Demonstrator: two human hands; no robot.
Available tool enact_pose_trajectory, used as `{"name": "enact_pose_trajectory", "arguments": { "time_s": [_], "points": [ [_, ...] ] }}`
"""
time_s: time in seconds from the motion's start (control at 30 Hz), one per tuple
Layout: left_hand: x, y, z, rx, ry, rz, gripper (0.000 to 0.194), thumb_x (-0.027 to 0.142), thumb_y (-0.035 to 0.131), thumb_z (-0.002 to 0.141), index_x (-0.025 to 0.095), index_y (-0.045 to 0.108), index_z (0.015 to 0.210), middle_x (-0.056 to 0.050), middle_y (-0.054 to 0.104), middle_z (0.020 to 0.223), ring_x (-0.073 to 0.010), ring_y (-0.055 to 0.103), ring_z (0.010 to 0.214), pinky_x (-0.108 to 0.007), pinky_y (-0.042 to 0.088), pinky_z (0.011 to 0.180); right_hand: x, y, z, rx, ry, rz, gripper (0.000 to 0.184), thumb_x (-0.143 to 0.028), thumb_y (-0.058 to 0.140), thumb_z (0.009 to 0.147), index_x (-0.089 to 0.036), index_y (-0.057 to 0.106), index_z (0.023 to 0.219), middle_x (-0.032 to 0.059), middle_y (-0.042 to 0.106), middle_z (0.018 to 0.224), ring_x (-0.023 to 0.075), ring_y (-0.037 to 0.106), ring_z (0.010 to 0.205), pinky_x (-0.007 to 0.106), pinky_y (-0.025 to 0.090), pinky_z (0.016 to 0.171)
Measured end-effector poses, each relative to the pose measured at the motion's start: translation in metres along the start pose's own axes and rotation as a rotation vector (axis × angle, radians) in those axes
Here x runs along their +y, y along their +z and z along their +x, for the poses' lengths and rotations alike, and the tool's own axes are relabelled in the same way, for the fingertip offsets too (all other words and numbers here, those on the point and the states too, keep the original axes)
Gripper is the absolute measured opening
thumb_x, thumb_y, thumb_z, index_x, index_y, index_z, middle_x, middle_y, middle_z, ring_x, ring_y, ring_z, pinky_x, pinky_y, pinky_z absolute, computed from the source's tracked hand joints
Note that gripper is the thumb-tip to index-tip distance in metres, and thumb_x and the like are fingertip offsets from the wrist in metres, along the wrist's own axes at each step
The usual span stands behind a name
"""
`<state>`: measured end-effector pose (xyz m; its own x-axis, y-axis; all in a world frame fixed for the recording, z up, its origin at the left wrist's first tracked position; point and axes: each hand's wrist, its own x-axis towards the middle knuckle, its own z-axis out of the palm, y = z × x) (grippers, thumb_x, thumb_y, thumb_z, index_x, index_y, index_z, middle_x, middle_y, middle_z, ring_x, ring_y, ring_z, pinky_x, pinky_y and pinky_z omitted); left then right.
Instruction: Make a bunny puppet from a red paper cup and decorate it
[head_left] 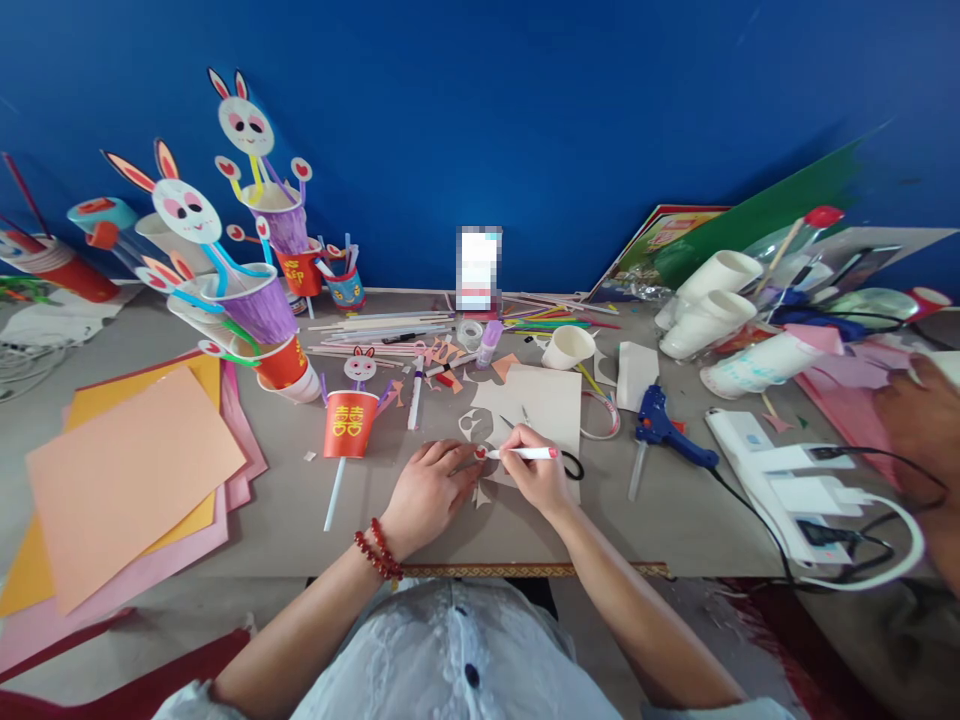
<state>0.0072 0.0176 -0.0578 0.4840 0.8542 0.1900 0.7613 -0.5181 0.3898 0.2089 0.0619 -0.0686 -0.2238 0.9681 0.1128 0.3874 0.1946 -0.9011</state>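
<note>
My right hand (536, 470) grips a white marker (536, 454) with a red end. The marker's tip touches a small paper cutout (481, 453) that carries a red heart. My left hand (431, 490) lies on the table, fingers stretched out and their tips at the cutout's left edge. Beneath my right hand is a sheet of white paper (559, 400). Black-handled scissors (573, 465) lie partly hidden behind that hand. To the left stands a red paper cup (350, 425) with a small rabbit face and a straw below it.
Larger rabbit cup figures (259, 305) stand at the left, behind stacked coloured paper (135, 480). A blue glue gun (664, 425) and a white power strip (780, 490) with cables lie on the right. Another person's hand (926, 420) is at the right edge.
</note>
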Motion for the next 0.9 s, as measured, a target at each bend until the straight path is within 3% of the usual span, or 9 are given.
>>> {"name": "enact_pose_trajectory", "arguments": {
  "time_s": [0.9],
  "points": [
    [-0.0002,0.0010,-0.0003,0.005,-0.002,0.009,0.032,0.027,0.046,0.100,0.028,0.065,0.125,-0.003,0.064,0.134,-0.0235,0.056,0.121,-0.043,0.048,0.101,0.0000,0.0001,0.0003,0.007,-0.010,-0.023,0.016,-0.021,0.054,0.081,-0.023,0.050,0.066,-0.0043,0.054,0.054,0.0132,0.046,0.049,0.024,0.035,0.048]
  ]
}}
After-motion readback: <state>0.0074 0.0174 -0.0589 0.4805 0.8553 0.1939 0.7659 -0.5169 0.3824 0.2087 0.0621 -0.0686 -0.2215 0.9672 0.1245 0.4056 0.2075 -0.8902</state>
